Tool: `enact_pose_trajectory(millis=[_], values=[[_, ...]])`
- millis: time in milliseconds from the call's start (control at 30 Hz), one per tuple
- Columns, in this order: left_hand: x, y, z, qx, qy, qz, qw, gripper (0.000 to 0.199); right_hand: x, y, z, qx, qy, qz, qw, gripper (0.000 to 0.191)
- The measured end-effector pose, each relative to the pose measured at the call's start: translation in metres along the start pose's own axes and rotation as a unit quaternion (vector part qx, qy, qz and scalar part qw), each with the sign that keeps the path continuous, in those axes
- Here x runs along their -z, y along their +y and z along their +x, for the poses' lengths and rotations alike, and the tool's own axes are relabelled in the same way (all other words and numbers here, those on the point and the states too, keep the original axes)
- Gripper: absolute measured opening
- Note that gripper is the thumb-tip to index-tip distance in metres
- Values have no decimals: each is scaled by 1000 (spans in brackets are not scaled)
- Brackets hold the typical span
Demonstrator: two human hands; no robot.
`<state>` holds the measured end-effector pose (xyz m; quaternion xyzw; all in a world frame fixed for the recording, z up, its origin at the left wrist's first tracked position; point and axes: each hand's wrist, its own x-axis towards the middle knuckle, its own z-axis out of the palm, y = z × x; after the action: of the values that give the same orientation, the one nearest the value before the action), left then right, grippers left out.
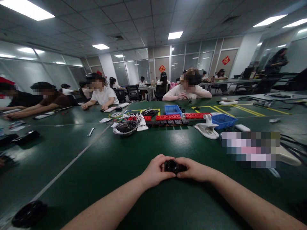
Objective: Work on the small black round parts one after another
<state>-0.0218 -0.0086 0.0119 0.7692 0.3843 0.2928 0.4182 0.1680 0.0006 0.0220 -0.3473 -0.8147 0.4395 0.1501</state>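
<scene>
Between my two hands is a small black ring-shaped part with a round opening facing up toward me. My left hand grips it from the left, with thumb and fingers curled round its side. From the right, my right hand closes on the same part, its thumb near the left thumb. Fingers cover much of the part's sides, so its full shape is hidden. Both hands are low over the green tabletop; whether the part touches the surface I cannot tell.
Ahead stand a metal bowl with black cable, red socket strips, a white clamp stand and blue bins. A wrench lies left. A black round object sits at the near left corner. People sit across the table.
</scene>
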Motion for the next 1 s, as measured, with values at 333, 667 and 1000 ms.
enact_pose_trajectory(millis=[333,667,1000], values=[[-1,4,0,21,8,0,1000,48,-4,7,3,24,28,-43,998,29],[-17,6,-3,49,117,100,987,42,-36,6,13,-91,225,-231,942,33],[-1,3,0,1,-10,27,1000,46,-8,7,2,32,53,-89,994,35]])
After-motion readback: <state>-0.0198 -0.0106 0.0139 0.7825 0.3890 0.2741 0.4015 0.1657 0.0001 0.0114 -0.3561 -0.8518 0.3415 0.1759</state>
